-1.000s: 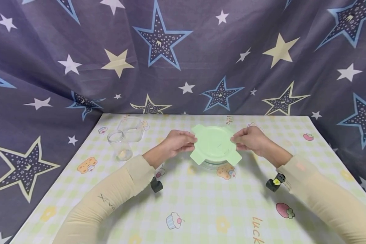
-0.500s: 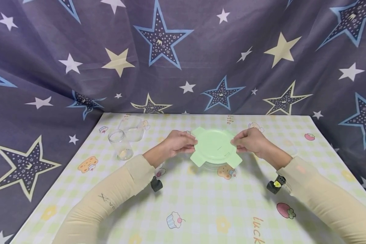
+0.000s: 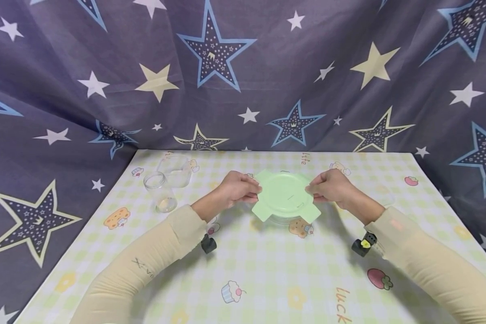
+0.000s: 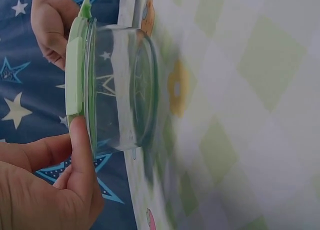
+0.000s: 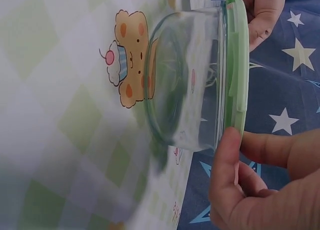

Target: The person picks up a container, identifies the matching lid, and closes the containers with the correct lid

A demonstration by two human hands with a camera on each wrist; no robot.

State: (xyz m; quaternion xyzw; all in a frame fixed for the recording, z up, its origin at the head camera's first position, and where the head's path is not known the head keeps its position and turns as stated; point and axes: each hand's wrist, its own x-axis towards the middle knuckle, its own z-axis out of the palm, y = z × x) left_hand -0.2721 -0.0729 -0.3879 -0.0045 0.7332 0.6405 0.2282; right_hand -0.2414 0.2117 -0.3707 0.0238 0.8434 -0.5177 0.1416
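Observation:
A pale green lid [image 3: 287, 194] with flaps sticking out round its edge lies over a round clear glass food container [image 5: 187, 80], which stands on the table. In both wrist views the lid sits at the container's rim; I cannot tell whether it is seated all round. My left hand [image 3: 240, 189] pinches the lid's left edge between thumb and fingers. On the opposite side my right hand [image 3: 331, 186] pinches the right edge the same way. From above, the lid hides most of the container. One flap [image 4: 74, 76] faces the left wrist camera, standing out from the lid.
A clear cylindrical jar [image 3: 160, 192] stands to the left on the checked tablecloth [image 3: 267, 274]. Behind it is another clear container [image 3: 179, 173]. A star-patterned curtain [image 3: 243, 67] hangs behind the table's far edge.
The lid's far edge has come down and the lid now lies slightly lower and flatter over the container. Both hands keep their grip and have hardly moved.

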